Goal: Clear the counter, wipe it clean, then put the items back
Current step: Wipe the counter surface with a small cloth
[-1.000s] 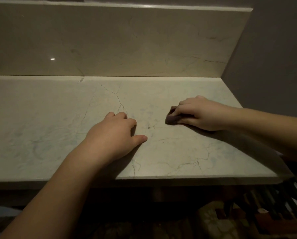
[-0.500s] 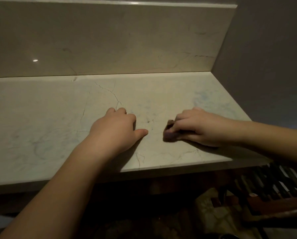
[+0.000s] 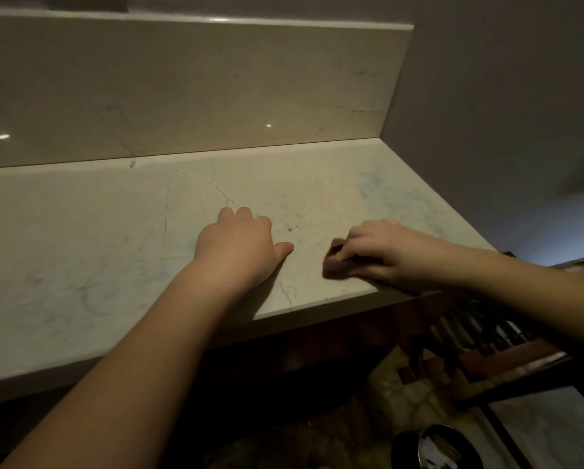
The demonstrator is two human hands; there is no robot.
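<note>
We find the counter (image 3: 97, 252) bare of items across all the surface in view, so we judge the clearing step complete and the wiping step under way; nothing has yet been put back. The right hand (image 3: 395, 255) has its fingers curled over a small dark cloth (image 3: 336, 264), pinning it to the marble close to the front edge on the right side. The left hand (image 3: 240, 248) lies palm down on the counter just left of the cloth, fingers loosely bent and thumb out, holding nothing; it appears to serve as a brace. Faint bluish smears remain toward the back right corner and on the left part of the surface, so we judge the wipe unfinished there, though the dim light limits certainty. As to containers: none stands on the counter. Below the right edge a dark round vessel (image 3: 433, 446) shows something pale and glossy inside; we cannot tell what it is. The items to be returned are not identifiable in view
</note>
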